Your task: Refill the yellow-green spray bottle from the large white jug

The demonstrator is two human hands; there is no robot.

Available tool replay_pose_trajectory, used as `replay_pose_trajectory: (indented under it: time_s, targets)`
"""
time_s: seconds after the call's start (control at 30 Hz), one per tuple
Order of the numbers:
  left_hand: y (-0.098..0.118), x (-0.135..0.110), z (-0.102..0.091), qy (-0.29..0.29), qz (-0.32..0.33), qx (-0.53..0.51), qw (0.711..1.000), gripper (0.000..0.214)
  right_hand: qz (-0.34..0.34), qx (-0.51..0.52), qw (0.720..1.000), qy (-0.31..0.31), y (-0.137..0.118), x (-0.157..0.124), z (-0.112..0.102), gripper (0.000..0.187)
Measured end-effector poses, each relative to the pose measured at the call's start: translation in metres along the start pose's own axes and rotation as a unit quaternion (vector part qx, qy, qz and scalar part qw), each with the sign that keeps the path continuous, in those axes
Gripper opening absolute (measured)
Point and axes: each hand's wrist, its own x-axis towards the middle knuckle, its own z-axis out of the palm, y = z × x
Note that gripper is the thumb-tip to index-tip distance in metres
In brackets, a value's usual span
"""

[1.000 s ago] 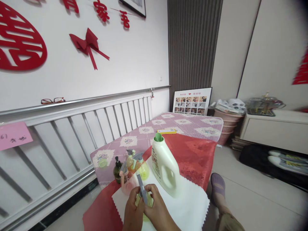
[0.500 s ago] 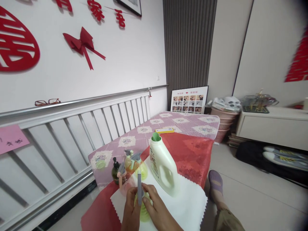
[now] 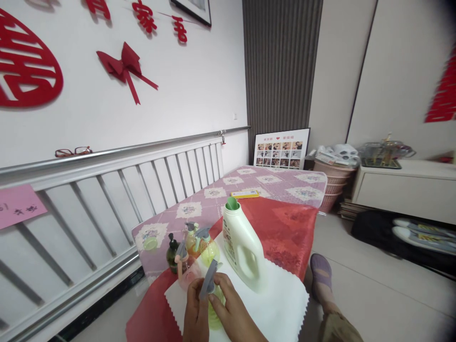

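Observation:
Low in the middle of the head view, my left hand (image 3: 195,308) and my right hand (image 3: 233,304) close round the neck of a yellow-green spray bottle (image 3: 215,318). Its grey spray head (image 3: 209,280) sits between my fingers, tilted with its top to the right. My hands cover part of the bottle. To the right is a pale green detergent jug (image 3: 242,247), uncapped, with a green spout inside its neck. Beyond my left hand stand a pink spray bottle (image 3: 188,275), a dark pump bottle (image 3: 172,256), an orange spray bottle (image 3: 191,241) and another yellow-green spray bottle (image 3: 209,251).
A white zigzag-edged sheet (image 3: 281,294) lies over a red cloth (image 3: 281,228) on the patterned tablecloth (image 3: 231,181). Farther back is a yellow-and-white box (image 3: 245,194). A small green disc (image 3: 150,243) lies at left. The radiator (image 3: 142,183) runs along the wall.
The grey spray head has turned between my fingers, from upright and nearly edge-on to slanting right. My hands stay at about the same place on the bottle.

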Motion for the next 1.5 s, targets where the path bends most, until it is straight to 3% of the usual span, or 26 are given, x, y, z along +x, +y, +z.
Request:
replay_pose_trajectory:
  time_s: [0.13, 0.3, 0.47, 0.63, 0.77, 1.27, 1.5]
  targets:
    - [0.0, -0.002, 0.002, 0.034, -0.04, 0.019, 0.998, 0.055, 0.036, -0.023, 0.998, 0.037, 0.004, 0.0, 0.007, 0.019]
    - [-0.012, -0.005, 0.005, 0.009, -0.006, -0.02, 1.0, 0.05, 0.078, 0.003, 0.994, 0.078, 0.008, -0.001, 0.018, 0.026]
    - [-0.028, -0.007, 0.003, 0.021, 0.006, 0.035, 0.999, 0.056, 0.099, 0.052, 0.989, 0.101, 0.015, -0.002, 0.026, 0.03]
    - [-0.025, -0.009, 0.005, 0.025, 0.017, 0.05, 0.998, 0.051, 0.055, 0.076, 0.993, 0.065, 0.019, -0.004, 0.021, 0.044]
    - [-0.024, -0.009, 0.007, 0.043, 0.018, 0.06, 0.997, 0.052, 0.03, 0.046, 0.998, 0.035, 0.016, -0.002, 0.016, 0.037]
    - [-0.039, -0.007, 0.003, 0.032, 0.0, 0.046, 0.998, 0.064, 0.07, 0.02, 0.99, 0.122, 0.017, 0.001, 0.036, 0.034]
    - [-0.048, -0.01, -0.001, 0.038, -0.002, 0.05, 0.998, 0.067, 0.055, 0.025, 0.992, 0.108, 0.015, 0.001, 0.032, 0.033]
